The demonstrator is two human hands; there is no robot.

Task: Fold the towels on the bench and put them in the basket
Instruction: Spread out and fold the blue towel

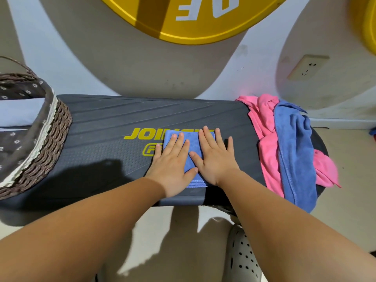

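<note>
You are pressing both hands, left hand and right hand, fingers spread flat, on the folded blue towel; the basket is lying leftward, nearer your left.

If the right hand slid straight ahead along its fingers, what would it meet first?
Past the folded blue towel, the right hand would cross bare bench, then likely the wall; depth is unclear.

Left of the hands, the dark grey padded counter lies bare up to the brown woven wicker basket, whose wall and arched handle rise at that end. Right of the hands, only a narrow bare strip remains before the heap of crumpled pink and blue towels. Beyond the fingertips, bare counter runs to the wall.
</note>
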